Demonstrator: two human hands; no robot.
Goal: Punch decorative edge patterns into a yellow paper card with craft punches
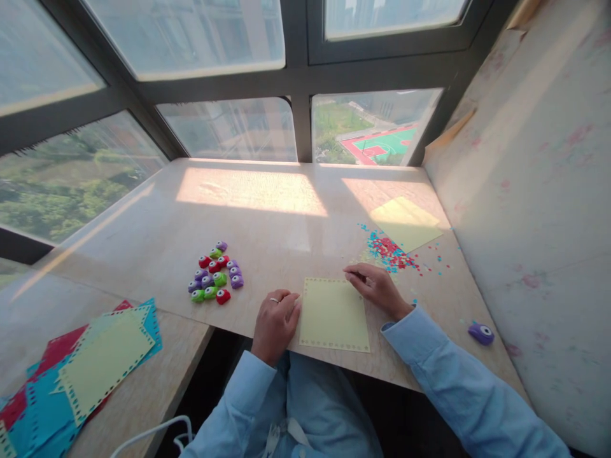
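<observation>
Yellow sheet: near edge of table, between hands | left hand: at sheet's left edge, fingers curled, cannot tell if pinching | right hand: hides top-right corner, fingers bent, pinch indistinct | sheet pile: far left, cut off

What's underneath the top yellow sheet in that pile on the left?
Beneath the top yellow sheet, parts of blue sheets, red sheets and another pale sheet stick out. Anything fully under it is hidden.
</observation>
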